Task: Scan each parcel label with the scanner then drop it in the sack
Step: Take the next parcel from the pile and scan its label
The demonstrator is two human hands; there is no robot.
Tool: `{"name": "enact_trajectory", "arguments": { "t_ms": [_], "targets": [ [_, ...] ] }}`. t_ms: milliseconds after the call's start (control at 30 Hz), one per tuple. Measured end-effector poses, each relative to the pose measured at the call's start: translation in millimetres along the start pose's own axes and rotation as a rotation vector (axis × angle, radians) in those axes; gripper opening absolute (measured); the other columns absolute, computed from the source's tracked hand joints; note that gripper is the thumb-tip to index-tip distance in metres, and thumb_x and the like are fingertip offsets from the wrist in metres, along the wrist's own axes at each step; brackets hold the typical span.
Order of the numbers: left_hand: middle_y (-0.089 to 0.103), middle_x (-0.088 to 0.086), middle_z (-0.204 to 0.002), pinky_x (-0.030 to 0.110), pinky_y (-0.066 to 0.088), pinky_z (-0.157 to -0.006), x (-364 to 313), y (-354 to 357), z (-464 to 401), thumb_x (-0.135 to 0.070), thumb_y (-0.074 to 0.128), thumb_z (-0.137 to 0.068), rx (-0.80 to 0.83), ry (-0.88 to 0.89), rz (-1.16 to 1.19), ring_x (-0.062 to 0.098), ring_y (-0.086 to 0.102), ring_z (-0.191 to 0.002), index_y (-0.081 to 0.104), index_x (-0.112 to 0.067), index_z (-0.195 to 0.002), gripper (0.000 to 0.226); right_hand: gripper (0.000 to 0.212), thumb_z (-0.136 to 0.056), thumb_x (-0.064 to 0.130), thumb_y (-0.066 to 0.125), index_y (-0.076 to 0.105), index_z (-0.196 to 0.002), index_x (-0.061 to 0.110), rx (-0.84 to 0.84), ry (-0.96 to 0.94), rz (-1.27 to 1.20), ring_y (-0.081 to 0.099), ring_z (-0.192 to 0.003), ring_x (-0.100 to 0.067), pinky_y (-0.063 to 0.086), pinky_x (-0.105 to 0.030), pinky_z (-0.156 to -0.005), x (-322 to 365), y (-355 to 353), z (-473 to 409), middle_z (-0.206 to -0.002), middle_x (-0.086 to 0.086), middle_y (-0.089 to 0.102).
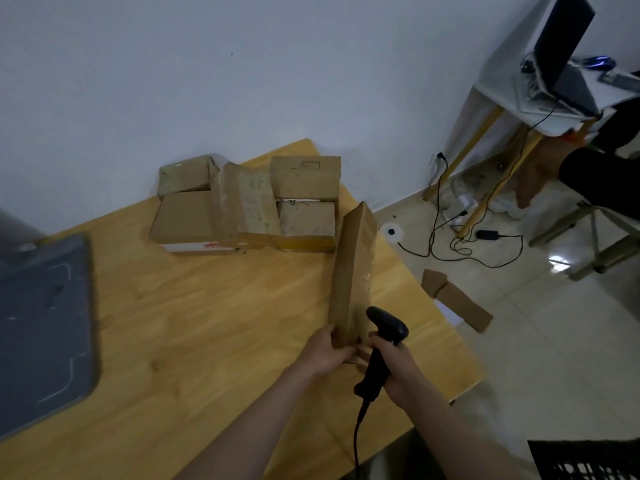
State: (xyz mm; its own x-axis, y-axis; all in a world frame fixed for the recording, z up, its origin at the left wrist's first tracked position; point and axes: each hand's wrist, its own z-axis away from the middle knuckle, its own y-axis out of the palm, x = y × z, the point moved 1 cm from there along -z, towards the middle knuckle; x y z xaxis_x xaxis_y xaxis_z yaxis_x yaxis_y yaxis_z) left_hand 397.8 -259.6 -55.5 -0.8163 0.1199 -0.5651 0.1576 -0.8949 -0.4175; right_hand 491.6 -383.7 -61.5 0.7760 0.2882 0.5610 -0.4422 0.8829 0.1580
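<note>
Across the middle of the view runs the wooden table, with a grey mat at nine o'clock. At twelve o'clock, against the wall, five boxes sit packed together, untouched and waiting their turn. At five o'clock of that pile stands the parcel, tipped up on end; the left hand grips its lower corner. Right beside it, the right hand is wrapped round the scanner, head close against the parcel. No label shows, and no sack is in sight. Early going, it seems: this one mid-scan, five left.
</note>
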Motion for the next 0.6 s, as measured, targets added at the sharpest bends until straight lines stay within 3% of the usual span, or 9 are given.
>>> {"name": "enact_trajectory", "arguments": {
  "t_ms": [167,267,367,467,533,600],
  "targets": [
    [0.053,0.004,-0.128,0.030,0.049,-0.094,17,5,-2,-0.035,0.065,-0.093,-0.170,0.022,-0.071,0.021,0.055,-0.114,0.049,-0.018,-0.137,0.050,0.015,-0.095,0.001,0.063,0.067,-0.110,0.001,0.080,0.009,0.037,0.074,-0.099,-0.038,0.062,-0.048,-0.084,-15,9,10,-0.106,-0.022,0.074],
    [0.057,0.005,-0.126,0.034,0.050,-0.095,35,-1,9,-0.028,0.060,-0.097,-0.148,0.031,-0.090,0.021,0.057,-0.112,0.051,-0.018,-0.136,0.041,0.017,-0.093,0.001,0.064,0.067,-0.110,0.001,0.072,0.017,0.088,0.072,-0.099,-0.037,0.063,-0.044,-0.078,-32,13,17,-0.106,-0.021,0.073],
    [0.063,0.005,-0.123,0.018,0.049,-0.080,55,-17,25,-0.020,0.056,-0.099,-0.097,0.065,-0.028,0.016,0.059,-0.102,0.056,-0.015,-0.130,0.031,0.009,-0.094,0.000,0.062,0.065,-0.102,0.004,0.021,-0.012,0.120,0.062,-0.087,-0.031,0.056,-0.038,-0.073,-46,12,29,-0.092,-0.016,0.062],
    [0.062,0.001,-0.125,0.004,0.042,-0.065,73,-32,53,-0.023,0.054,-0.102,-0.043,0.091,0.042,0.010,0.056,-0.101,0.056,-0.016,-0.131,0.030,0.006,-0.095,0.001,0.063,0.064,-0.100,0.005,-0.017,-0.061,0.064,0.061,-0.090,-0.029,0.053,-0.044,-0.081,-53,14,42,-0.096,-0.013,0.062],
    [0.061,0.001,-0.128,0.007,0.042,-0.067,86,-38,74,-0.024,0.054,-0.102,-0.054,0.103,0.064,0.012,0.056,-0.104,0.055,-0.016,-0.134,0.033,0.012,-0.096,0.002,0.063,0.064,-0.108,0.000,-0.002,-0.093,0.023,0.066,-0.102,-0.034,0.055,-0.051,-0.092,-57,21,54,-0.106,-0.017,0.067],
    [0.057,0.003,-0.137,0.017,0.045,-0.080,98,-42,98,-0.024,0.054,-0.102,-0.067,0.129,0.083,0.017,0.056,-0.115,0.047,-0.018,-0.142,0.041,0.016,-0.097,0.004,0.063,0.063,-0.112,-0.001,0.032,-0.116,-0.005,0.068,-0.106,-0.039,0.056,-0.058,-0.095,-62,30,70,-0.112,-0.024,0.069]
  ]
}}
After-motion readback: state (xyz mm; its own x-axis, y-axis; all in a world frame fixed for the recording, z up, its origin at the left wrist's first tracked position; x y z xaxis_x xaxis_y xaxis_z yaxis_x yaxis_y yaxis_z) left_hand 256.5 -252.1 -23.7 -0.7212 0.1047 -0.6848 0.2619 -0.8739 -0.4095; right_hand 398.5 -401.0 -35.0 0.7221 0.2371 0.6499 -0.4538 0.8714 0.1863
